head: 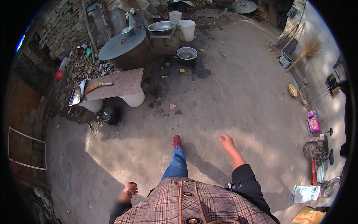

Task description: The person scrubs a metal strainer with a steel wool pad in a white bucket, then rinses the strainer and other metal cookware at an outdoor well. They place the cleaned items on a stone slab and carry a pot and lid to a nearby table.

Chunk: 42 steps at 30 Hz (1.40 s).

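My left hand [131, 189], with a bracelet on its wrist, hangs low at my side, its fingers loosely bent and slightly apart. Nothing shows in it. My right hand [227, 142] is out in front over the concrete floor [223, 98], fingers curled in, holding nothing that I can see. Neither hand touches anything. One red shoe [176, 141] is stepped forward below me. Ahead to the left stands a stone slab bench [123, 84] on white buckets, bearing a small hand broom [96, 86] and a metal tray [75, 96]. A dark lidded pot [107, 114] sits beside it.
Farther ahead are a large vat with a round lid [123, 44], a metal basin [161, 27], white buckets [186, 30] and a floor basin [186, 54]. Along the right wall are a straw broom [306, 50], a woven basket [292, 90], a pink packet [314, 124] and sacks [305, 193].
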Each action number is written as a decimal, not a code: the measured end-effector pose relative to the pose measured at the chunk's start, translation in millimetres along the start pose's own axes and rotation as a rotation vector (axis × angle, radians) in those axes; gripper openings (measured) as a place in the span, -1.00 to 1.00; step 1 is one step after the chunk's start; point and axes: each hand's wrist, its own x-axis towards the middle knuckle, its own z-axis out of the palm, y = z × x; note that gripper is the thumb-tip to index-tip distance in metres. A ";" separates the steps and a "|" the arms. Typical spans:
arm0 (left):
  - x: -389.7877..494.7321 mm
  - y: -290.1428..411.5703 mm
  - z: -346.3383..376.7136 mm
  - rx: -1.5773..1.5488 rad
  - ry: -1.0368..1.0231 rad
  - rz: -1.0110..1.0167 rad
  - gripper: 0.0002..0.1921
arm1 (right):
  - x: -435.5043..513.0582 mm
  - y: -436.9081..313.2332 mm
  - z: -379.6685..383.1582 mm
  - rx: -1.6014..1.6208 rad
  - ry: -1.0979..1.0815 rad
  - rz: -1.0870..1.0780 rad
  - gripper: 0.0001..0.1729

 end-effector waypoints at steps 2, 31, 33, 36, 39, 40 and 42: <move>38.0 60.9 2.0 -0.060 0.022 -0.037 -0.83 | 60.8 -29.6 8.0 0.071 -0.030 -0.157 -0.69; 288.0 991.1 76.7 -0.461 -0.064 0.317 -0.85 | 880.3 -179.9 -93.6 -0.123 -0.174 -0.098 -0.73; 316.0 1039.6 88.1 -0.435 -0.092 0.300 -0.87 | 919.9 -193.2 -78.9 -0.167 -0.254 -0.065 -0.73; 356.7 1104.5 106.0 -0.448 -0.157 0.224 -0.86 | 969.2 -193.4 -53.1 -0.269 -0.390 -0.047 -0.73; 398.1 1148.3 128.4 -0.433 -0.176 0.231 -0.75 | 1017.1 -184.5 -24.7 -0.424 -0.544 0.012 -0.72; 411.7 1163.5 136.7 -0.462 -0.167 0.198 -0.74 | 1035.2 -181.9 -14.1 -0.499 -0.545 0.048 -0.72; 436.8 1181.6 156.0 -0.506 -0.151 0.128 -0.70 | 1074.7 -177.6 10.2 -0.381 -0.596 0.175 -0.69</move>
